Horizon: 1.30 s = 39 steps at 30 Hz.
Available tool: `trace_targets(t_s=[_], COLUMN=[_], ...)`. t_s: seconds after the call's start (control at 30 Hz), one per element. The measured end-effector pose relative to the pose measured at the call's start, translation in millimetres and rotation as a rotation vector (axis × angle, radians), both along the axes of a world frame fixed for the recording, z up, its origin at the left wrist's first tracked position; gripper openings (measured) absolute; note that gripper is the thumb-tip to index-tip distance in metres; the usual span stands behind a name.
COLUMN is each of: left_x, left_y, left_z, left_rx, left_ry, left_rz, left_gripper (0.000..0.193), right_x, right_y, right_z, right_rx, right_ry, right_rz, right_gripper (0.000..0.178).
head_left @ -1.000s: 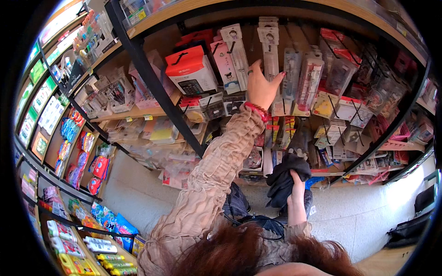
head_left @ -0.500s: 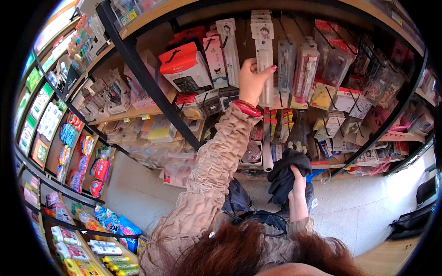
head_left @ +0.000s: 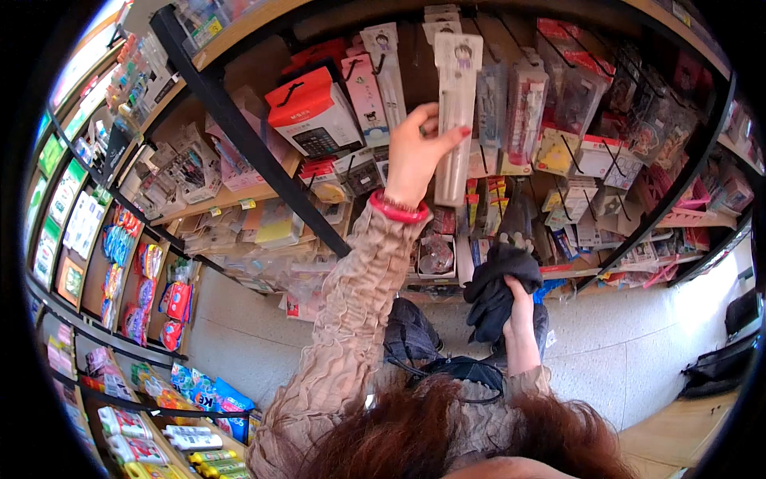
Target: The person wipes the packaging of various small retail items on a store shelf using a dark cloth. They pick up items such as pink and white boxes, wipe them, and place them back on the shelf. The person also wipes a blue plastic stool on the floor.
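My left hand (head_left: 416,152), with a red bangle at its wrist, pinches a long narrow clear package (head_left: 457,120) between thumb and fingers. A small cartoon figure is printed at the top of its pale card. What lies inside the plastic is too hard to make out. Several like packages (head_left: 440,20) hang on the hook behind it. Lower down, my right hand (head_left: 521,315) is closed on a bunched black cloth (head_left: 492,289), whose loose ends look like glove fingers.
A boxed calculator (head_left: 315,116) and pink package (head_left: 365,92) hang to the left. Red-and-clear packs (head_left: 524,112) hang to the right among projecting black hooks. A black shelf post (head_left: 247,144) slants at the left. Shelves of bagged goods (head_left: 177,299) stand at the far left.
The clear package has come away from the others on the hook, toward me, in my left hand. My right hand keeps the black cloth in nearly the same place.
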<state>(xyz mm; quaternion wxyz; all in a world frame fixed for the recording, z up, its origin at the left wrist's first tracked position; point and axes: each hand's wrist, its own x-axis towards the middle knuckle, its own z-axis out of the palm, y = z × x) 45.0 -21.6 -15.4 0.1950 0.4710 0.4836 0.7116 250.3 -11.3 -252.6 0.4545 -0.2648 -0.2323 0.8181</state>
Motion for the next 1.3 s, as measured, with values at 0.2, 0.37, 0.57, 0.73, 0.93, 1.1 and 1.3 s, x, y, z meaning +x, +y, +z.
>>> trace_targets(t_s=[0.2,0.37,0.57,0.73,0.93,1.1,1.3], left_x=[33.9,66.9,77.8,74.9,67.9,57.3,48.2], left_y=[-30.1,-52.0,-60.6,-69.8,-77.9,-87.4,-90.0], left_z=[-88.9,-133.6,-144.4,-159.4,-170.3,-161.5,-159.6], left_rx=[-0.255,-0.278,-0.328,-0.358,-0.389,-0.503,-0.621], left_ry=[0.067,0.300,0.567,0.277,-0.031,-0.170,-0.049], left_rz=[0.021,0.159,0.221,-0.018,-0.254,-0.357,-0.358], left_gripper=[0.034,0.029,0.028,0.033,0.044,0.048,0.046], right_x=[-2.8,-22.1,-34.9,-32.0,-21.9,-5.4,2.1], right_y=[-1.4,3.1,7.0,9.0,10.3,22.5,26.8], right_z=[51.3,92.4,84.4,76.8,77.4,70.6,83.3], right_rx=[-0.078,0.089,0.398,0.414,0.473,0.390,0.074], right_ry=[0.247,0.271,-0.184,-0.151,-0.253,-0.360,0.170], right_rz=[-0.029,-0.070,-0.087,-0.127,-0.113,-0.089,0.005], right_gripper=[0.039,0.031,0.026,0.026,0.027,0.029,0.017])
